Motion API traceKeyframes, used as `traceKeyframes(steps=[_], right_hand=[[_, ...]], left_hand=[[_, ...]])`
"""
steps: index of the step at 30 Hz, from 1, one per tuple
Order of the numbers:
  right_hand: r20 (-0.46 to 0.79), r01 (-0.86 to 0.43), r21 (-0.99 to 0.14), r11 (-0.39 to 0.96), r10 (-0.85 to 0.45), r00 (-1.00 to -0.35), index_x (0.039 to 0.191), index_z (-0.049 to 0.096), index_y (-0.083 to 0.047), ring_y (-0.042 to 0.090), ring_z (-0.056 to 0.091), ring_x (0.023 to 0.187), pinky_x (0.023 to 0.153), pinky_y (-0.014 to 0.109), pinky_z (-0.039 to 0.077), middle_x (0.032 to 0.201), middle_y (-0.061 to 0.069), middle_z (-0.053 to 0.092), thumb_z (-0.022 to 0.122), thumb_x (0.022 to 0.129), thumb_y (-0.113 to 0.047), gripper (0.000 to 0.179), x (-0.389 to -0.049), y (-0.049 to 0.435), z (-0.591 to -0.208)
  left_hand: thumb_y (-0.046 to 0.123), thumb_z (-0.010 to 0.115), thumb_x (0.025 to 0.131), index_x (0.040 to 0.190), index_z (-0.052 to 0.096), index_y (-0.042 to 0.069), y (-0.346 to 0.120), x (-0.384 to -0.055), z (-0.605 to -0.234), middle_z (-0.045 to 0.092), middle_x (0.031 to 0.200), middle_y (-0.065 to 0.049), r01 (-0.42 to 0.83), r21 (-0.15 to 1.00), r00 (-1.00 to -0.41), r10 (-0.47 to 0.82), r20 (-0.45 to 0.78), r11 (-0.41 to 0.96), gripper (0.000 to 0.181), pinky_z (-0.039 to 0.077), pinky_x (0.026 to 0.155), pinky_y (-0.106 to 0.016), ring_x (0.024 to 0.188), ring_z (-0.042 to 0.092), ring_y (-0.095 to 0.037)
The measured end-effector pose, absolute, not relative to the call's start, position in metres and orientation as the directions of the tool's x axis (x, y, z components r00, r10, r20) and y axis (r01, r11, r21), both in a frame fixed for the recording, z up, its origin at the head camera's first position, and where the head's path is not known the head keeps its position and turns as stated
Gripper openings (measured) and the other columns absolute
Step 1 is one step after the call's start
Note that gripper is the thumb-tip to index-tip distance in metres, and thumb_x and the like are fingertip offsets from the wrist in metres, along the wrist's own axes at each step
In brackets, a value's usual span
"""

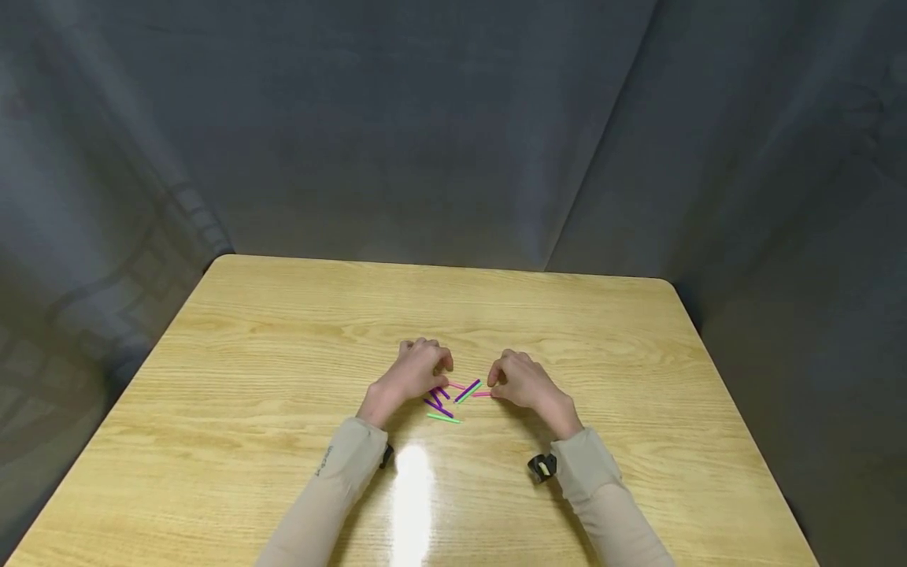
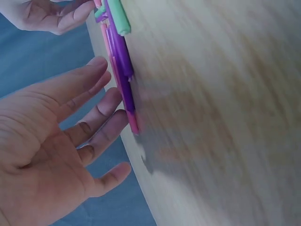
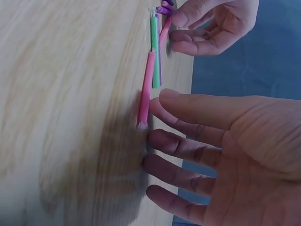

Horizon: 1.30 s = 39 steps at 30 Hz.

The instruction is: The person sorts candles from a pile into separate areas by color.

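Note:
Thin, straight sticks in pink, purple and green lie in a loose group on the table. My left hand hovers over the left side of the group, fingers bent loosely and apart; its thumb is close to a pink stick and several purple sticks. My right hand is at the right side, its fingertips beside the end of another pink stick. A green stick lies alongside a purple one between the hands. Whether any fingertip touches a stick is hard to tell.
Nearest me in the group lies another green stick. The wooden table has rounded far corners, and dark grey curtains hang behind and beside it. A bright reflection shines on the tabletop between the forearms.

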State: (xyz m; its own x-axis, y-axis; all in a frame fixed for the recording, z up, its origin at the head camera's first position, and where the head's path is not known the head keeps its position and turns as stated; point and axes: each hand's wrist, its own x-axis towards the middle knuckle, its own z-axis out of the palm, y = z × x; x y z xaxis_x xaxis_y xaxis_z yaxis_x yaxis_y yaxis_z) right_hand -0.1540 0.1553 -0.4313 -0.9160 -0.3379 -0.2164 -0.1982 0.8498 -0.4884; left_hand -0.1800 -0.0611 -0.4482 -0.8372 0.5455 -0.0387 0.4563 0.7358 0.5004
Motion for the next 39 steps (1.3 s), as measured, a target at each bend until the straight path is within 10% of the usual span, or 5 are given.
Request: traceKeyframes(steps=[39], right_hand=[[-0.177, -0.203, -0.437, 0.876, -0.305, -0.936, 0.074, 0.069, -0.012, 0.020, 0.043, 0.079, 0.072, 0.038, 0.039, 0.081, -0.003, 0.049, 0.074, 0.085, -0.012, 0.012, -0.1491, 0.1564, -0.4411]], left_hand=[[0.001, 0.077, 0.076, 0.072, 0.068, 0.010, -0.0533, -0.1803, -0.4536, 0.062, 0.071, 0.004, 0.478, 0.491, -0.852, 0.521, 0.056, 0.728, 0.014, 0.034, 0.081, -0.045, 0.074, 0.049, -0.018]])
